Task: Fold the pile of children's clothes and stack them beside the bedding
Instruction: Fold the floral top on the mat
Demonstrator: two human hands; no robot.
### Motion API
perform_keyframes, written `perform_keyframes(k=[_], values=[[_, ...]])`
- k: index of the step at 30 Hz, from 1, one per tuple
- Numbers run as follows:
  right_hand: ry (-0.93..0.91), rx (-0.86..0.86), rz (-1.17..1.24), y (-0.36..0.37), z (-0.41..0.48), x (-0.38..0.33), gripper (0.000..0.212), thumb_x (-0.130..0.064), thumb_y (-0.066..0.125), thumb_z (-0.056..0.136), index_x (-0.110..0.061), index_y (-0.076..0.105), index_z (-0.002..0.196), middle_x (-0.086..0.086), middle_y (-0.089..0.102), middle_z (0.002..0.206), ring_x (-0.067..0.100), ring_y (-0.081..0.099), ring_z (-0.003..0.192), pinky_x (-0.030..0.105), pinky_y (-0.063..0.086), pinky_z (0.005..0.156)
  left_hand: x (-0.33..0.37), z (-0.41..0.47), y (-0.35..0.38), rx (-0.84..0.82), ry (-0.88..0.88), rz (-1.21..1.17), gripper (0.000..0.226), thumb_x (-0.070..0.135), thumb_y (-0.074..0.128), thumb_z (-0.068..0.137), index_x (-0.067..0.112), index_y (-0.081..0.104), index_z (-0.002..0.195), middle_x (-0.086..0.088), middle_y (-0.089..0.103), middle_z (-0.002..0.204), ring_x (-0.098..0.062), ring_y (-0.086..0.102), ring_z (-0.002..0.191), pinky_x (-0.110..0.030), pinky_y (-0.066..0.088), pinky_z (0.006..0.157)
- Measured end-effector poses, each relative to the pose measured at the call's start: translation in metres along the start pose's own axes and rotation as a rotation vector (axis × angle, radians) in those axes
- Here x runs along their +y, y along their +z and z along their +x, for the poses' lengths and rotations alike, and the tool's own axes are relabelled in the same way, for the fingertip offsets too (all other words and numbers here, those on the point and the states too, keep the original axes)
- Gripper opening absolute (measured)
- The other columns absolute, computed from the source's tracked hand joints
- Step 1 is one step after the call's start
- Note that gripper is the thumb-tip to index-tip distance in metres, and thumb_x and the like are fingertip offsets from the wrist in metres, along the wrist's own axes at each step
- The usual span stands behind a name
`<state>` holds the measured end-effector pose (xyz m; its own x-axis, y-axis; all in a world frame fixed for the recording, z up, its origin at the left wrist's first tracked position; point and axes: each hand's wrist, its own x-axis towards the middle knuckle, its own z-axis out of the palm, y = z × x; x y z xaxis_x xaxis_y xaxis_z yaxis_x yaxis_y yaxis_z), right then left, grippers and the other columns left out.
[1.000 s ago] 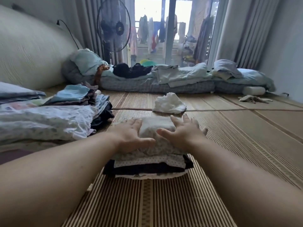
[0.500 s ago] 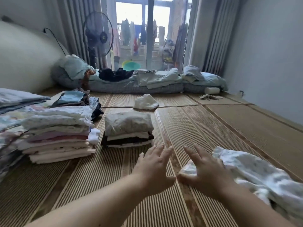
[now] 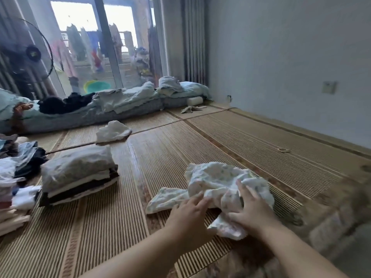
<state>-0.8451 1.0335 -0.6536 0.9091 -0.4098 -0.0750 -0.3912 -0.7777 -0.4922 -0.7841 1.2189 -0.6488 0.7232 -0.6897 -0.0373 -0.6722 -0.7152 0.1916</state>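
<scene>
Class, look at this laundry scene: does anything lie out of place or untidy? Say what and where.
A crumpled white garment lies alone on the mat, beyond the folded stack, near the bedding; it belongs to no pile.

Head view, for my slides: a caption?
Left hand and right hand touch a crumpled printed garment on the woven mat, near a folded stack.
</scene>
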Motion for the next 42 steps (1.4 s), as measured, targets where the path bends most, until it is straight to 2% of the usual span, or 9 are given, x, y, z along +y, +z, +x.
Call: perform_keyframes(k=[4, 9, 15, 21, 26, 30, 35, 38, 42], values=[[0.014, -0.002, -0.04, 0.008, 0.015, 0.01, 0.03, -0.021, 0.053, 0.079, -0.028, 0.058, 0.107, 0.001, 0.059, 0.108, 0.025, 0.054, 0.111, 0.031, 0.046, 0.088, 0.007, 0.035, 0.016, 0.015, -0.081, -0.219, 0.089, 0.047, 0.065, 0.078, 0.037, 0.013, 0.15, 0.008, 0.016, 0.159, -0.021, 0.024, 0.143, -0.042, 0.029, 0.115], [-0.16, -0.068, 0.331, -0.004, 0.009, 0.011, 0.006, -0.026, 0.049, 0.06, -0.022, 0.046, 0.057, -0.014, 0.051, 0.05, 0.001, 0.048, 0.05, 0.014, 0.034, 0.045, 0.0, 0.061, 0.016, 0.243, -0.27, -1.06, 0.083, 0.005, 0.064, 0.061, 0.031, 0.042, 0.137, -0.001, 0.068, 0.106, -0.017, 0.068, 0.091, -0.037, 0.059, 0.078], [-0.152, -0.175, 0.375, -0.015, -0.005, 0.004, 0.016, -0.032, 0.055, 0.063, -0.02, 0.048, 0.055, -0.01, 0.05, 0.063, 0.01, 0.051, 0.062, 0.026, 0.043, 0.058, -0.014, 0.056, -0.002, 0.093, -0.359, -0.821, 0.019, 0.007, 0.062, 0.08, 0.015, 0.073, 0.092, -0.006, 0.074, 0.086, -0.017, 0.07, 0.078, -0.038, 0.058, 0.075], [-0.255, 0.04, 0.109, -0.023, -0.025, -0.063, 0.081, -0.077, 0.058, 0.064, -0.039, 0.044, 0.134, -0.007, 0.046, 0.136, 0.017, 0.044, 0.127, 0.039, 0.044, 0.1, -0.009, 0.016, -0.064, 0.193, -0.203, -0.505, 0.018, 0.034, 0.064, 0.086, 0.029, 0.069, 0.07, 0.009, 0.068, 0.069, -0.008, 0.062, 0.063, -0.024, 0.047, 0.056], [-0.422, 0.304, 0.249, -0.042, -0.054, -0.127, 0.023, -0.031, 0.056, 0.09, -0.017, 0.063, 0.073, -0.002, 0.063, 0.069, 0.018, 0.06, 0.07, 0.038, 0.051, 0.069, -0.012, -0.05, -0.139, 0.37, -0.057, -0.275, 0.017, 0.033, 0.059, 0.087, 0.038, 0.072, 0.097, 0.017, 0.072, 0.094, 0.001, 0.064, 0.084, -0.022, 0.052, 0.075], [-0.452, 0.064, 0.89, -0.083, -0.086, -0.165, 0.017, -0.016, 0.058, 0.081, -0.018, 0.072, 0.073, -0.006, 0.066, 0.059, 0.007, 0.062, 0.052, 0.019, 0.049, 0.045, -0.037, -0.106, -0.193, 0.395, -0.021, -0.224, 0.048, 0.019, 0.062, 0.084, 0.043, 0.057, 0.126, 0.012, 0.062, 0.112, 0.008, 0.057, 0.08, -0.001, 0.038, 0.064], [-0.615, -0.21, 1.171, -0.126, -0.106, -0.225, 0.037, 0.015, 0.043, 0.085, -0.013, 0.066, 0.088, -0.019, 0.067, 0.061, 0.0, 0.063, 0.06, 0.006, 0.046, 0.051, -0.061, -0.153, -0.234, 0.368, -0.119, -0.424, 0.086, 0.044, 0.075, 0.077, 0.041, 0.026, 0.148, 0.001, 0.043, 0.144, -0.013, 0.046, 0.126, -0.032, 0.04, 0.103], [-0.715, -0.464, 1.222, -0.155, -0.119, -0.261, 0.032, 0.004, 0.05, 0.074, -0.013, 0.075, 0.083, 0.006, 0.071, 0.085, 0.019, 0.066, 0.075, 0.028, 0.058, 0.061, -0.072, -0.168, -0.248, 0.306, -0.097, -0.571, 0.071, 0.042, 0.08, 0.074, 0.031, 0.049, 0.137, -0.003, 0.054, 0.137, -0.017, 0.053, 0.121, -0.038, 0.042, 0.105], [-0.757, -0.387, 0.957, -0.184, -0.126, -0.281, 0.024, 0.013, 0.045, 0.076, -0.005, 0.059, 0.071, -0.005, 0.066, 0.062, 0.01, 0.063, 0.059, 0.016, 0.052, 0.052, -0.089, -0.192, -0.256, 0.224, -0.098, -0.806, 0.051, 0.029, 0.069, 0.066, 0.001, 0.063, 0.108, -0.018, 0.065, 0.097, -0.031, 0.059, 0.084, -0.042, 0.046, 0.083]])
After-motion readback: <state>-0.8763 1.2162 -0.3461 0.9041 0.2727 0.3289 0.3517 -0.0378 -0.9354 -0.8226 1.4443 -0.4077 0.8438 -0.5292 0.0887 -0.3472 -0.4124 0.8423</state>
